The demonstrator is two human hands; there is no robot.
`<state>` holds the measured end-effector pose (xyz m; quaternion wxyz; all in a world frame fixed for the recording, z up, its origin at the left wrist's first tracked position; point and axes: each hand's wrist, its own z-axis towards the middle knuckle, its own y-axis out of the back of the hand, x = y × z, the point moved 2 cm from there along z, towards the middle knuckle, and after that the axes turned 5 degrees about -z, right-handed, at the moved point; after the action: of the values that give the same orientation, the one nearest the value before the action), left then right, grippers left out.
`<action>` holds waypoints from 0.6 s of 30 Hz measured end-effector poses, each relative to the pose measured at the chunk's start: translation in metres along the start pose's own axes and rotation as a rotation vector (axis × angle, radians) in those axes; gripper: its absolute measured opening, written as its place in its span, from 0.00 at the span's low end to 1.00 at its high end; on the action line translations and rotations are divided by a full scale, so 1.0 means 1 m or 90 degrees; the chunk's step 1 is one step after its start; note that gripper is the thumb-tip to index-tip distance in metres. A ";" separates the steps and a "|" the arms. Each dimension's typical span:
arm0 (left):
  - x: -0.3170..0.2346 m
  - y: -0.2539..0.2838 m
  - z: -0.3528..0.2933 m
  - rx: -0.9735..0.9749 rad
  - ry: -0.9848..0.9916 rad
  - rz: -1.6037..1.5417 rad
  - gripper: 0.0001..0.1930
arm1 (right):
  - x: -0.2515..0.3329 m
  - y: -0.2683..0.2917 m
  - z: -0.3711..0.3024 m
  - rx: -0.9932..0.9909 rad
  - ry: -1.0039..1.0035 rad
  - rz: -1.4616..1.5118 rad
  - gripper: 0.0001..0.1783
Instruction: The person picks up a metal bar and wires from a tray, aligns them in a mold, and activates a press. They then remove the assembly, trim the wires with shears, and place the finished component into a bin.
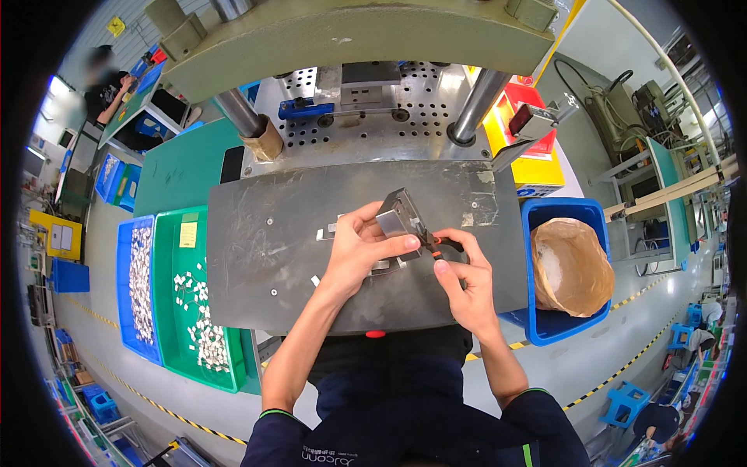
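Observation:
My left hand [352, 253] is closed around a metal block [398, 223], part dark and part silver, tilted above the grey work plate [257, 249]. In my right hand [469, 286] is a small pair of pliers or cutters [433, 248] with black and orange handles. Its jaws are up against the block's right side; whether they grip anything there is too small to make out. Beneath and beside my left hand, several small white pieces [315, 280] lie on the plate.
A press with an olive beam [366, 47] and steel columns [479, 105] stands ahead. Left are a blue bin [124, 257] and a green bin [167, 311] of white parts. Right, a blue crate [537, 319] holds a paper bag [595, 268]. A person [105, 89] sits far left.

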<state>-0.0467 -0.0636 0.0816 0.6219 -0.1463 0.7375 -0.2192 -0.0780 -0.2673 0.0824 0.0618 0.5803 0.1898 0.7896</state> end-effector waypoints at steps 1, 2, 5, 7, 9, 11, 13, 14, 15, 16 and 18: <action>0.000 0.000 -0.003 0.000 0.001 -0.004 0.27 | 0.001 0.001 -0.001 -0.003 -0.004 0.005 0.14; -0.001 0.000 -0.007 0.002 0.009 -0.016 0.28 | 0.002 0.002 -0.002 -0.007 -0.008 0.010 0.14; 0.000 -0.004 -0.016 0.022 0.013 -0.014 0.30 | 0.006 0.006 -0.003 0.029 0.020 -0.009 0.13; 0.001 -0.007 -0.019 0.046 0.008 -0.002 0.31 | 0.006 0.010 -0.001 0.047 0.037 -0.026 0.13; 0.005 -0.012 -0.024 0.017 -0.015 0.033 0.31 | 0.007 0.013 -0.004 0.068 0.053 -0.043 0.12; 0.000 -0.019 -0.033 -0.067 -0.153 0.289 0.30 | 0.010 0.014 -0.008 -0.002 0.159 -0.272 0.11; -0.016 -0.025 -0.052 -0.182 -0.335 0.653 0.29 | -0.009 0.023 -0.015 -0.186 0.102 -0.316 0.12; -0.014 -0.017 -0.060 -0.196 -0.323 0.655 0.29 | -0.029 0.040 -0.010 -0.268 0.057 -0.362 0.12; -0.015 -0.012 -0.071 -0.160 -0.302 0.650 0.28 | -0.051 0.070 -0.009 -0.305 0.012 -0.412 0.16; -0.016 -0.009 -0.080 -0.119 -0.285 0.640 0.27 | -0.080 0.106 -0.014 -0.342 -0.064 -0.378 0.17; -0.017 0.003 -0.098 -0.089 -0.265 0.649 0.25 | -0.154 0.171 -0.043 -0.370 -0.148 -0.405 0.19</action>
<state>-0.1394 -0.0394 0.1075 0.7706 0.1479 0.5893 0.1927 -0.0481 -0.4834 -0.0027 0.4830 0.5367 0.1212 0.6811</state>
